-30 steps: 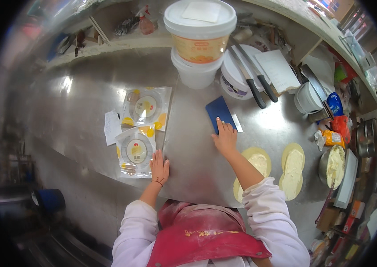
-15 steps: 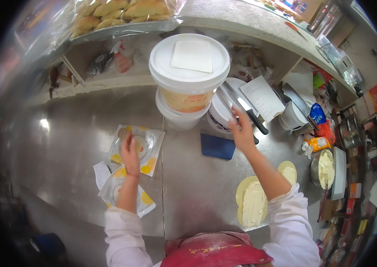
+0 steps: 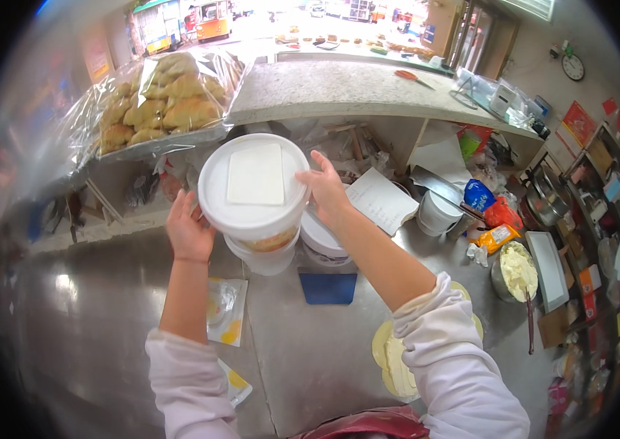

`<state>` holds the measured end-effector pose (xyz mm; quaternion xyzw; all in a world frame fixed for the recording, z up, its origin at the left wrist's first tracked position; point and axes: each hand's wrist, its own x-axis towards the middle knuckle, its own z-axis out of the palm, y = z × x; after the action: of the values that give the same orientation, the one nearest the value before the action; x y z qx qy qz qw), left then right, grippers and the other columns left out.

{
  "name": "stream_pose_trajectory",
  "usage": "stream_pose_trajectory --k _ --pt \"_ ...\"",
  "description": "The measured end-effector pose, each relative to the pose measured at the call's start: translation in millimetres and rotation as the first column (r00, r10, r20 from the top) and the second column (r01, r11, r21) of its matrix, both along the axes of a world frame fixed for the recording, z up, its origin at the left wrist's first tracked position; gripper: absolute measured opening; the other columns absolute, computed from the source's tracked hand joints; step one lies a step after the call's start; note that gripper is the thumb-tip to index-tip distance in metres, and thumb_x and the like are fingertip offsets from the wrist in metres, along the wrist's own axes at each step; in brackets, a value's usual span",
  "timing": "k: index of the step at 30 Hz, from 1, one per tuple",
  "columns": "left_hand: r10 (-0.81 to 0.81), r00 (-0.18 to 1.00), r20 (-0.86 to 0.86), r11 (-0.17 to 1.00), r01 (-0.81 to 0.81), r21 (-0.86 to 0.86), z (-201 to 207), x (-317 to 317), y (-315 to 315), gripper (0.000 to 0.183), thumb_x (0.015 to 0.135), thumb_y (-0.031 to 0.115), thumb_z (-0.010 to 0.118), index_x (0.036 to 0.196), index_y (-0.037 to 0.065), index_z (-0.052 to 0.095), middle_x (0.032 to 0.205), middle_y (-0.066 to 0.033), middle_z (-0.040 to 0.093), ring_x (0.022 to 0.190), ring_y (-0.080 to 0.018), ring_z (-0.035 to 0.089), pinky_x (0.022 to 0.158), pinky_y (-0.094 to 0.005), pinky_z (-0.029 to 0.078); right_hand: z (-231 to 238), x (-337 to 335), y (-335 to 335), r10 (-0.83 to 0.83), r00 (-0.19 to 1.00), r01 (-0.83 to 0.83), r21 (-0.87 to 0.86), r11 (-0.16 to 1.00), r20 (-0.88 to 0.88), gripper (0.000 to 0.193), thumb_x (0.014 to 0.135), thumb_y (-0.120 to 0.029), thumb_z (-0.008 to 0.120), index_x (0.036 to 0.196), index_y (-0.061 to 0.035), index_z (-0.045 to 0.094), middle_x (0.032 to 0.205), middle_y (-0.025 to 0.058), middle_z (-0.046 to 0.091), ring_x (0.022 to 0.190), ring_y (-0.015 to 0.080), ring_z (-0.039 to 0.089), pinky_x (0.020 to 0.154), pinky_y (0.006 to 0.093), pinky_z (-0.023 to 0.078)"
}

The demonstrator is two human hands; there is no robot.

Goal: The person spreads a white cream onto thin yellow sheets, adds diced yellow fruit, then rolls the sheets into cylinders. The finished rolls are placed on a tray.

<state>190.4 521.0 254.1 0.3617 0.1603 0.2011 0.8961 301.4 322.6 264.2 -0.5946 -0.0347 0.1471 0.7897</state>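
Observation:
Two white plastic buckets stand stacked at the back of the steel table. The upper bucket (image 3: 273, 240) has an orange label and a white lid, with a pale square sheet (image 3: 255, 174) lying on top. My left hand (image 3: 191, 230) is against its left side, fingers curved at the lid's rim. On the right, my right hand (image 3: 324, 192) grips the rim, thumb over the lid's edge and other fingers partly hidden. The lower bucket (image 3: 262, 262) shows beneath. A third, shorter white tub (image 3: 322, 241) stands beside them, partly behind my right forearm.
A blue scraper (image 3: 328, 288) lies in front of the tub. Cream-spread pale yellow pieces (image 3: 395, 362) sit under my right sleeve. Patterned packets (image 3: 231, 322) lie near my left forearm. A bowl of cream (image 3: 517, 272) stands right, a cleaver (image 3: 445, 192) behind. Bagged buns (image 3: 167, 110) sit back left.
Both hands have moved forward to the sides of the upper bucket; my right hand has left the knives by the tub. The view has tilted up toward the counter.

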Motion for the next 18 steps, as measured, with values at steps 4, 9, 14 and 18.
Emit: stream_pose_trajectory --k 4,9,14,18 --pt "-0.042 0.991 0.124 0.999 0.044 -0.01 11 -79 -28 0.055 0.09 0.037 0.036 0.134 0.005 0.027 0.113 -0.0125 0.049 0.106 -0.023 0.044 0.09 -0.0406 0.035 3 -60 -50 0.133 0.988 -0.141 0.093 0.986 0.081 0.075 0.076 -0.005 0.062 0.138 -0.0089 0.02 0.114 0.0114 0.048 0.1 0.0191 0.05 0.087 0.0324 0.04" --pt "-0.142 0.977 0.16 0.99 0.144 0.004 -18 -186 -78 0.062 0.088 0.038 0.039 0.14 0.014 0.015 0.117 -0.0098 0.051 0.107 -0.0221 0.046 0.089 -0.0397 0.036 -39 -138 -107 0.255 0.963 -0.261 0.064 0.963 0.091 0.078 0.075 -0.005 0.063 0.138 -0.0103 0.018 0.115 0.0117 0.049 0.101 0.0175 0.05 0.09 0.0323 0.038" --pt "-0.024 0.977 -0.21 0.985 -0.013 -0.173 -98 -261 -128 0.058 0.085 0.041 0.041 0.138 0.027 0.021 0.104 -0.0072 0.052 0.101 -0.0215 0.047 0.086 -0.0448 0.036 -120 -205 -144 0.286 0.941 -0.301 -0.061 0.952 -0.178 0.085 0.07 -0.002 0.065 0.139 -0.0122 0.017 0.114 0.0133 0.05 0.098 0.0178 0.05 0.09 0.0325 0.037" --pt "-0.002 0.909 -0.416 0.977 -0.086 -0.193 -138 -296 -161 0.057 0.084 0.043 0.038 0.138 0.032 0.02 0.12 -0.0119 0.041 0.115 -0.0257 0.037 0.092 -0.0508 0.029 -166 -246 -172 0.277 0.923 -0.312 -0.096 0.945 -0.268 0.086 0.069 0.001 0.064 0.14 -0.0162 0.017 0.115 0.0162 0.049 0.095 0.0191 0.05 0.091 0.032 0.036"
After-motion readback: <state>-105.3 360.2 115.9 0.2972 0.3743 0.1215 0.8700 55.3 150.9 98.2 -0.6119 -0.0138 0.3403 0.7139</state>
